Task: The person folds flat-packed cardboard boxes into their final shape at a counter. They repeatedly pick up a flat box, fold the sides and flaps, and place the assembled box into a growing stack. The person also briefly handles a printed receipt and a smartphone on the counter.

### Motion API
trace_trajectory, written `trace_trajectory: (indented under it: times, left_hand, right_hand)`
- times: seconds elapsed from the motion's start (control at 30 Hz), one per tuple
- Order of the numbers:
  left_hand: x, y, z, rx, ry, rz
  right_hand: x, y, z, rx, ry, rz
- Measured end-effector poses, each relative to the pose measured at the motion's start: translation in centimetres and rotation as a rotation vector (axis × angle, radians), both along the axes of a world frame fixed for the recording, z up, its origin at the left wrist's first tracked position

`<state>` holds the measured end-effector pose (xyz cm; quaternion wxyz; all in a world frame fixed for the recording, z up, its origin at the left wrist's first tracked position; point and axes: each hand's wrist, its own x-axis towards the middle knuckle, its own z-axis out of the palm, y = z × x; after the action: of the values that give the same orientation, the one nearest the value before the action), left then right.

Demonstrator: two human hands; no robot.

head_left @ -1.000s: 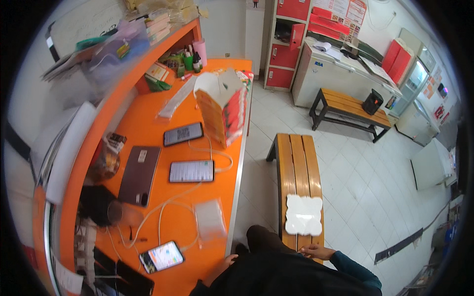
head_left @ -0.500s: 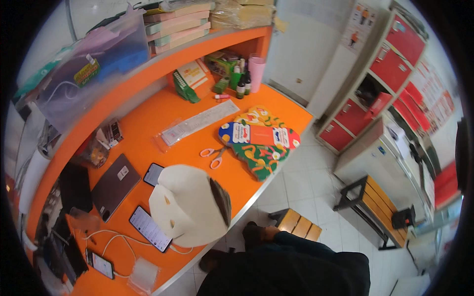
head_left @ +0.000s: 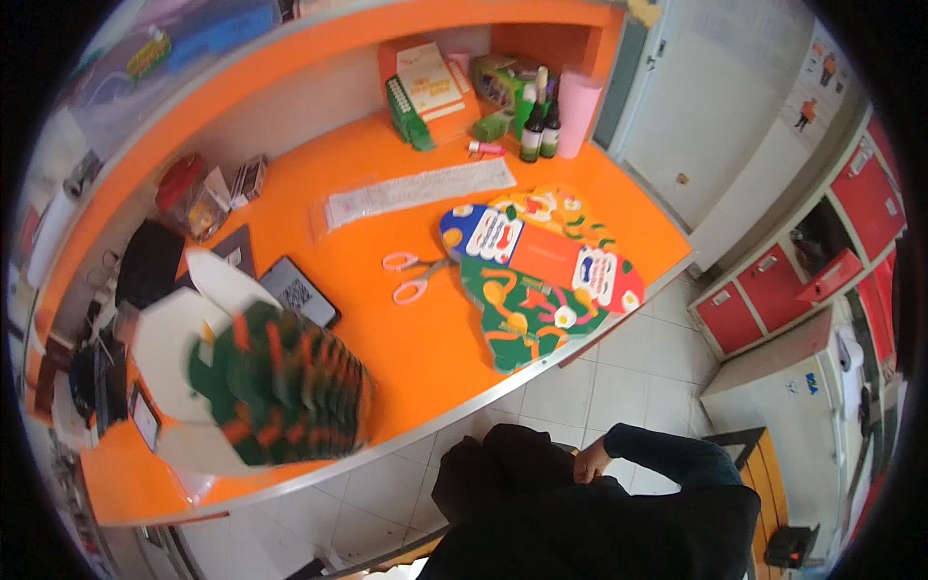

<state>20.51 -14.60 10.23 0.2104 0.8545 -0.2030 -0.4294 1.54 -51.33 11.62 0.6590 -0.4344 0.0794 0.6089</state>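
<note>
One pink scissors (head_left: 414, 275), two dark bottles (head_left: 540, 132), one pink cup (head_left: 577, 114) sat on our orange counter (head_left: 425, 348); right hand (head_left: 588, 462) curled against dark clothing, grip unclear; left hand unseen.

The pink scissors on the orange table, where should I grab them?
Take the pink scissors by the two pink finger loops, which point left toward the tablet. They lie flat with the blades aimed right at the colourful flat packs, so coming from above on the left, loop side likely keeps fingers off the blades. The orange table is bare around the loops.
</note>
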Motion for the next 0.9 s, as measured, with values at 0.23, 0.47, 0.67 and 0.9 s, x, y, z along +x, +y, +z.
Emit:
trace_trajectory:
  times: [0.23,0.47,0.67,0.9]
  left_hand:
    - [-2.1,-2.6,-12.5,-0.005,-0.252,0.049]
    - [11.0,0.1,-3.7,0.372,-0.586,0.263]
    - [15.6,18.0,1.9,-0.707,-0.409,1.437]
    - [6.6,9.9,21.1,-1.595,-1.110,1.341]
  right_hand:
    - [10.5,5.3,-1.5,-0.344,-1.183,0.097]
    - [9.1,25.8,17.6,0.375,-1.555,-0.183]
    - [4.0,27.2,22.6,0.681,-1.265,0.072]
    - [8.4,28.4,7.7,0.460,-0.983,0.080]
